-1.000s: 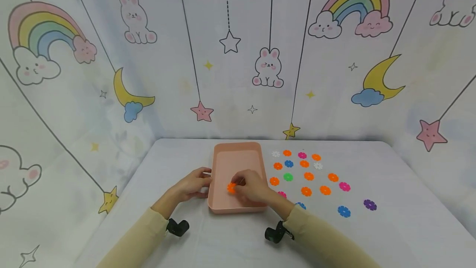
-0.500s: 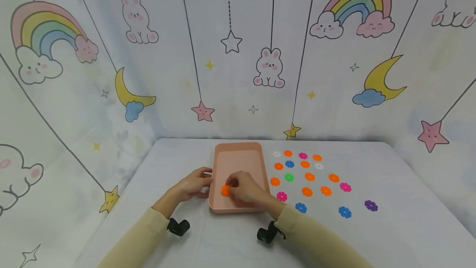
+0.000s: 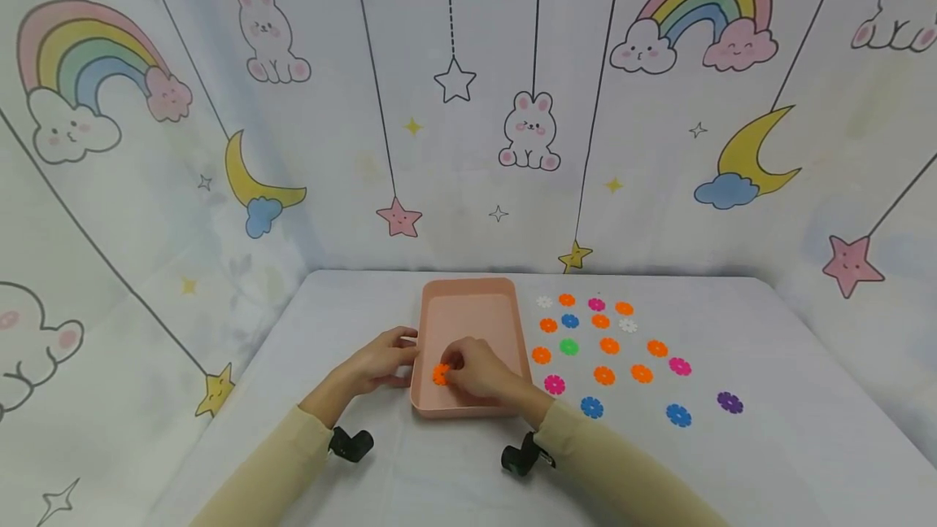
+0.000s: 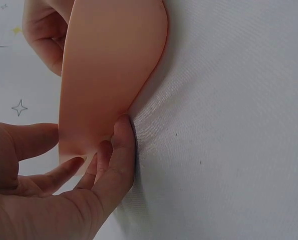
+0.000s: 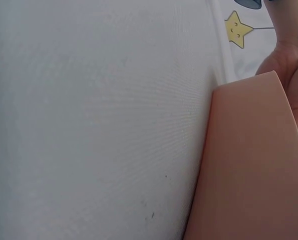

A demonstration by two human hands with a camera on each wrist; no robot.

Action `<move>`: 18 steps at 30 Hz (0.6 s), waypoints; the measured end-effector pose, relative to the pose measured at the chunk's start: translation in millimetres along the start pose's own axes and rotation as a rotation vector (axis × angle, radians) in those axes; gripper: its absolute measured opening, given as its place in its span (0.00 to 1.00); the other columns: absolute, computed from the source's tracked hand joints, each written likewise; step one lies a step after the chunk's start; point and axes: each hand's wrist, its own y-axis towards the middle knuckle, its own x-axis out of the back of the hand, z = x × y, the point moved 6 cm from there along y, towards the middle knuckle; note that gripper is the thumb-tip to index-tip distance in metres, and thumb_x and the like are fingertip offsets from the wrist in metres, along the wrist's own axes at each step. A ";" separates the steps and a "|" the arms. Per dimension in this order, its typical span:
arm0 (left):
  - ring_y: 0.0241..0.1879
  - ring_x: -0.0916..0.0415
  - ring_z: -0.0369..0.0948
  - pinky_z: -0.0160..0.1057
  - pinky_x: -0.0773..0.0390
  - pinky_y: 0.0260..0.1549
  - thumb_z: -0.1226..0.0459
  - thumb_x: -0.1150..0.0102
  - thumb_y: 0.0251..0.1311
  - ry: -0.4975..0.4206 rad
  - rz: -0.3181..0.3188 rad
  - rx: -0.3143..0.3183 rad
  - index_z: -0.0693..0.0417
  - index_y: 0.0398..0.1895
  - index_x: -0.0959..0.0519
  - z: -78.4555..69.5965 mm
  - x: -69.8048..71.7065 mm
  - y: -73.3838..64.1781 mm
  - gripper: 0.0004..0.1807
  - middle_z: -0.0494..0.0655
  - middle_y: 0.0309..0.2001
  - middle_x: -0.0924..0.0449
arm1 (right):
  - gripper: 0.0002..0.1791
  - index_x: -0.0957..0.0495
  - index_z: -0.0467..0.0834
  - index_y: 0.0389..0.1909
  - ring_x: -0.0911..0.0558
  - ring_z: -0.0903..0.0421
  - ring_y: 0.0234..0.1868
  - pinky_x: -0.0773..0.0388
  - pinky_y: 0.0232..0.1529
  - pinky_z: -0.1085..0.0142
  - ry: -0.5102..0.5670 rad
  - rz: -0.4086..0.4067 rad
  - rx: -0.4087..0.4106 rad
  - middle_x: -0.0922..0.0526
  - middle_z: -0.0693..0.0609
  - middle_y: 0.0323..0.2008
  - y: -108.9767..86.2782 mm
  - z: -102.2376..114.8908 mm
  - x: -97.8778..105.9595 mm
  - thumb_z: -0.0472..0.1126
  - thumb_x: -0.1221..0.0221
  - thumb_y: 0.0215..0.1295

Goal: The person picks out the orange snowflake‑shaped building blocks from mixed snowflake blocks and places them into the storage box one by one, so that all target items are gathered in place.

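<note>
An orange flower-shaped plastic disc [image 3: 441, 374] is pinched between the thumb and fingers of my right hand [image 3: 476, 368], low over the near left part of a shallow pink tray [image 3: 468, 288]. Whether the disc touches the tray floor I cannot tell. Against the tray's outer left wall [image 4: 108, 55] rest the fingertips of my left hand [image 3: 381, 360], lightly bent. From the right wrist view the tray's outer wall [image 5: 249, 160] hides the disc and the right fingers; part of the left hand [image 5: 289, 65] shows behind it.
To the tray's right lie several more discs: orange, blue [image 3: 592, 407], pink [image 3: 555, 385], white [image 3: 628, 324], one green [image 3: 568, 347] and one purple [image 3: 729, 402]. They lie flat and apart on a white-covered table [image 3: 410, 478]. Behind hangs a patterned cloth [image 3: 468, 177].
My right hand has shifted a little left and toward me within the tray, carrying the orange disc. The left hand has kept its place at the tray's side.
</note>
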 end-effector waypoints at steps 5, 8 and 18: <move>0.59 0.25 0.56 0.54 0.16 0.48 0.67 0.53 0.78 -0.003 -0.001 0.003 0.65 0.74 0.40 -0.4 -0.4 0.3 0.26 0.66 0.66 0.32 | 0.06 0.16 0.41 0.40 0.23 0.57 0.37 0.23 0.42 0.65 -0.017 0.007 -0.014 0.19 0.55 0.34 -0.4 0.0 -0.3 0.31 0.35 0.65; 0.59 0.24 0.56 0.54 0.16 0.48 0.67 0.52 0.78 -0.005 -0.005 0.004 0.65 0.74 0.40 -0.6 -0.3 1.1 0.26 0.65 0.65 0.31 | 0.06 0.16 0.41 0.41 0.24 0.57 0.37 0.22 0.42 0.65 -0.022 0.005 -0.008 0.20 0.55 0.34 -0.1 0.0 0.2 0.31 0.35 0.65; 0.58 0.24 0.56 0.52 0.15 0.47 0.67 0.53 0.78 0.007 -0.010 0.013 0.65 0.74 0.41 0.0 -0.5 1.1 0.26 0.66 0.66 0.32 | 0.10 0.18 0.39 0.48 0.24 0.55 0.40 0.21 0.45 0.63 -0.015 0.011 -0.008 0.21 0.52 0.39 -15.1 2.9 14.5 0.33 0.36 0.66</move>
